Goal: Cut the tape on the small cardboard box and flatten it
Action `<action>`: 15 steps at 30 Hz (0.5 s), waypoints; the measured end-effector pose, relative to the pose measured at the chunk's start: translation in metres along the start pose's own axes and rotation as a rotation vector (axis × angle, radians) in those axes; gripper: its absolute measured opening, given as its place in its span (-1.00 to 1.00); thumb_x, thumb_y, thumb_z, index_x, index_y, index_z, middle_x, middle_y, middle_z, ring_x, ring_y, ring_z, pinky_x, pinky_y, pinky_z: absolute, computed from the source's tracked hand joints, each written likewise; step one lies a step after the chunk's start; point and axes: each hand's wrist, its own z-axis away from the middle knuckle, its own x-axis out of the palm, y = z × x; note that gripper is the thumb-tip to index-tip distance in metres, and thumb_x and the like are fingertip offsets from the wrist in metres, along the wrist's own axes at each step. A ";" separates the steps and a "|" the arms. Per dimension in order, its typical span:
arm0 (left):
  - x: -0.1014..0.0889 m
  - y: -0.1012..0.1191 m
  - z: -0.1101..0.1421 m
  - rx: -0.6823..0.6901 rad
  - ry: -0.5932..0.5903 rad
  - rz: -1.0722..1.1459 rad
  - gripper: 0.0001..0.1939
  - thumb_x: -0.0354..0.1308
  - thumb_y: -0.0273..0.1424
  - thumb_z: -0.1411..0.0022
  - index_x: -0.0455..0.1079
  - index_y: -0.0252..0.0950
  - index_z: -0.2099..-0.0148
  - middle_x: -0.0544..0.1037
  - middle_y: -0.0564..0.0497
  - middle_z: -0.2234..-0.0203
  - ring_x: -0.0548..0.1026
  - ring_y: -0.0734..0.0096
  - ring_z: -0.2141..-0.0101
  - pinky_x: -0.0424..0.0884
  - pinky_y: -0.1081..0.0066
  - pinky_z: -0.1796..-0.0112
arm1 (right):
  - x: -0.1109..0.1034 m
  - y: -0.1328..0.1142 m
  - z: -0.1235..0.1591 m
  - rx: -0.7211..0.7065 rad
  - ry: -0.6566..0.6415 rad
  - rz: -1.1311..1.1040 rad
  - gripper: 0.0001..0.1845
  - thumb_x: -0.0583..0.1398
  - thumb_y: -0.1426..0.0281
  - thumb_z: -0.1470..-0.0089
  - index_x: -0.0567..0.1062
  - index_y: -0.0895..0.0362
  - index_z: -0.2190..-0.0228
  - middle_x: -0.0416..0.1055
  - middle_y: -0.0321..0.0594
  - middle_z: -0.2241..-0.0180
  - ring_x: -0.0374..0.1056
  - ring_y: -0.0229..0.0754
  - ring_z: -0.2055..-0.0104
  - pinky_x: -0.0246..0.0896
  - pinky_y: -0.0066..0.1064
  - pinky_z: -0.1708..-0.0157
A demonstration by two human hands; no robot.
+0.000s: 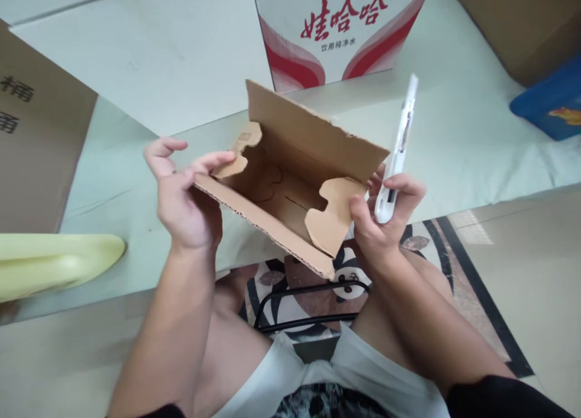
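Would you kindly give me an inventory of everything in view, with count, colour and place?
Open cardboard box: one, brown, between both hands
Box cutter: one, white, in the right hand
Printed carton: one, white and red, top centre
Large box: one, white, upper left
Lettered carton: one, brown, left edge
Other carton: one, brown, upper right corner
Container: one, blue, right edge
Smooth object, unclear what: one, pale yellow, left edge
Table: one, pale green top, beneath these
Metal frame: one, black, between the legs
Floor: one, beige with dark pattern, below
Shorts: one pair, pale, bottom
Sleeves: two, black, bottom
Legs: two, bare, bottom
Left hand: one, bare, box's left side
Right hand: one, bare, box's right side
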 end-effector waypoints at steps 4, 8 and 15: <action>-0.017 -0.007 0.020 0.055 -0.026 -0.046 -0.67 0.23 -0.10 -0.20 0.31 -0.15 0.10 0.60 0.11 0.47 0.63 0.14 0.25 0.41 0.09 -0.05 | 0.003 -0.005 -0.001 -0.015 0.025 -0.020 -0.66 0.34 0.33 -0.18 0.34 -0.12 0.08 0.40 -0.32 0.16 0.47 -0.17 0.11 0.47 -0.22 0.04; -0.026 -0.018 0.031 0.119 -0.049 -0.130 -0.61 0.21 0.01 -0.40 0.41 -0.22 0.04 0.67 -0.02 0.29 0.59 0.24 0.20 0.42 0.20 0.03 | 0.004 -0.012 -0.005 -0.071 0.009 -0.044 -0.64 0.36 0.41 -0.15 0.35 -0.11 0.11 0.48 -0.35 0.16 0.51 -0.21 0.18 0.52 -0.30 0.13; -0.029 -0.036 0.029 0.274 -0.095 -0.309 -0.38 0.34 -0.03 -0.33 0.25 -0.11 -0.29 0.55 -0.09 -0.03 0.55 0.18 -0.05 0.45 0.16 -0.06 | 0.004 -0.020 -0.006 -0.103 -0.122 -0.121 -0.81 0.26 0.38 -0.23 0.33 -0.06 0.20 0.64 -0.41 0.22 0.60 -0.13 -0.04 0.49 0.00 -0.20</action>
